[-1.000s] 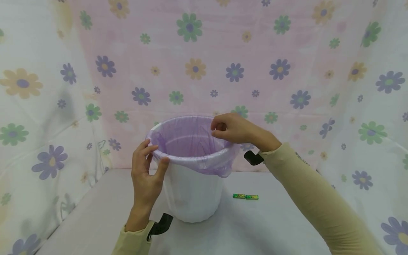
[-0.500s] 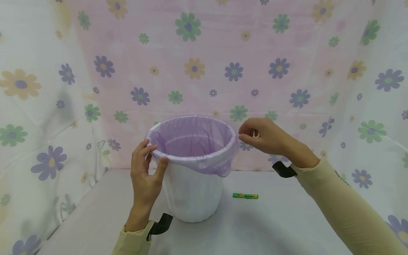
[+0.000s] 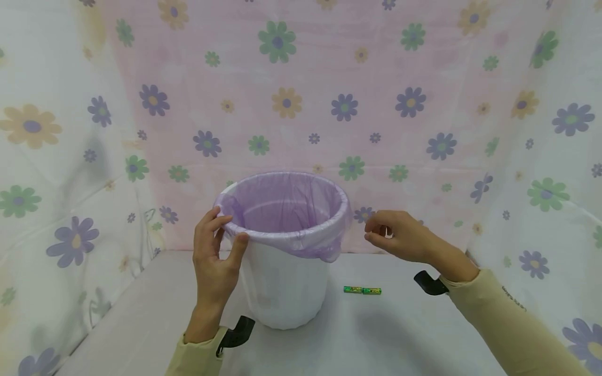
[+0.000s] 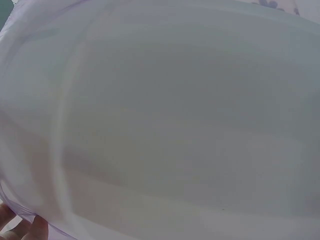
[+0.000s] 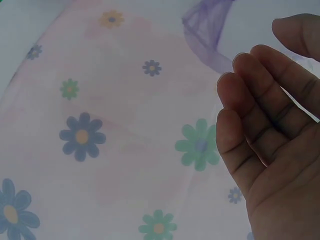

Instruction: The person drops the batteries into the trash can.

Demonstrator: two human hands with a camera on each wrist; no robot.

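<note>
A white trash bin (image 3: 284, 292) stands upright on the table, lined with a thin purple trash bag (image 3: 324, 244) folded over its rim. My left hand (image 3: 213, 266) holds the rim's left side, thumb at the front and fingers along the edge. In the left wrist view, the bin's wall (image 4: 180, 125) fills the picture, and fingertips (image 4: 37, 229) show at the lower left corner. To the right of the bin, my right hand (image 3: 404, 237) hovers with loosely bent fingers and nothing in it. The right wrist view shows its palm (image 5: 285, 200) near the hanging bag (image 5: 202, 37).
Two green batteries (image 3: 362, 290) lie end to end on the white tabletop (image 3: 367, 344), right of the bin and below my right hand. Flower-print cloth (image 3: 301, 68) encloses the back and both sides.
My right hand has left the bin's right rim, moved out to the right, then dropped lower. The left hand has kept its hold on the rim, and the bin has stayed put.
</note>
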